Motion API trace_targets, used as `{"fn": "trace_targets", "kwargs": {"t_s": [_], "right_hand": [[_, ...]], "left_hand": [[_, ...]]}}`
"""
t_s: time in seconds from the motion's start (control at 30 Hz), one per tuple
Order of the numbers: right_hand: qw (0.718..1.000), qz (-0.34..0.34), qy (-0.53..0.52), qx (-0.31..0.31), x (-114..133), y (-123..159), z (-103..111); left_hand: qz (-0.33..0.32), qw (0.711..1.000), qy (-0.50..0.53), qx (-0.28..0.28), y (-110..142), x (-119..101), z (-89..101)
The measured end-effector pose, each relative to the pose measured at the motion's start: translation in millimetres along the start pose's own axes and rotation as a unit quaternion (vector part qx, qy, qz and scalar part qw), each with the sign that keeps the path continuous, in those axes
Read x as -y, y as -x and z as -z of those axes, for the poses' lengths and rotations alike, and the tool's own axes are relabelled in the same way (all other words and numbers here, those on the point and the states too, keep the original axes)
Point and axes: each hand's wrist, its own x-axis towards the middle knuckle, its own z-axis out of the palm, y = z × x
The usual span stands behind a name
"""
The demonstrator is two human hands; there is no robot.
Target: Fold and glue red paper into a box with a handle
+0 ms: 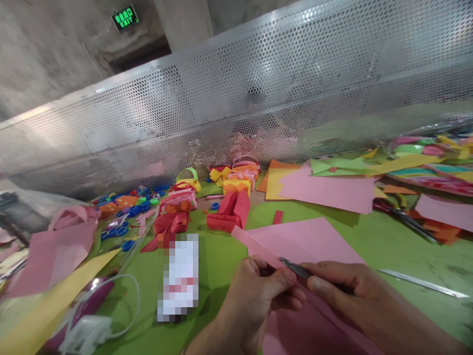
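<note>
My left hand point(254, 291) is closed, pinching a narrow pink paper strip point(254, 246) between thumb and fingers. The strip's free end points up and left. In my closed right hand point(347, 293) is a dark pointed metal tool point(293, 267), perhaps small scissors; the fingers hide most of it. Its tip lies against the strip, just above my left thumb. Behind and below both hands lie large pink paper sheets point(314, 231). A short red paper strip point(278, 217) rests just beyond them on the green table point(207, 276).
Red paper bags point(231, 212) with bows stand ahead, near a perforated metal screen point(221, 103). Coloured paper sheets point(328, 187) and black-handled scissors point(410, 222) lie at right, nearer a metal ruler point(424, 283). At left are blue-handled scissors point(115, 230) and a white cable point(136, 291).
</note>
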Motion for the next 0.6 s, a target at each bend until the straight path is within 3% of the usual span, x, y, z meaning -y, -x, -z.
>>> {"fn": "trace_targets", "kwargs": {"t_s": [0.2,0.37,0.6], "right_hand": [[1.0,-0.009,0.004,0.022,-3.0,-2.2,5.8],[0.999,-0.025,0.022,0.016,-10.6,-2.4,7.5],[0.999,-0.013,-0.027,0.013,-4.0,-2.4,4.5]], "left_hand": [[-0.026,0.998,-0.055,0.003,2.1,-2.4,3.7],[-0.09,0.994,-0.032,-0.05,2.2,-14.0,7.6],[-0.074,0.996,-0.033,-0.046,-0.4,-14.7,5.4]]}}
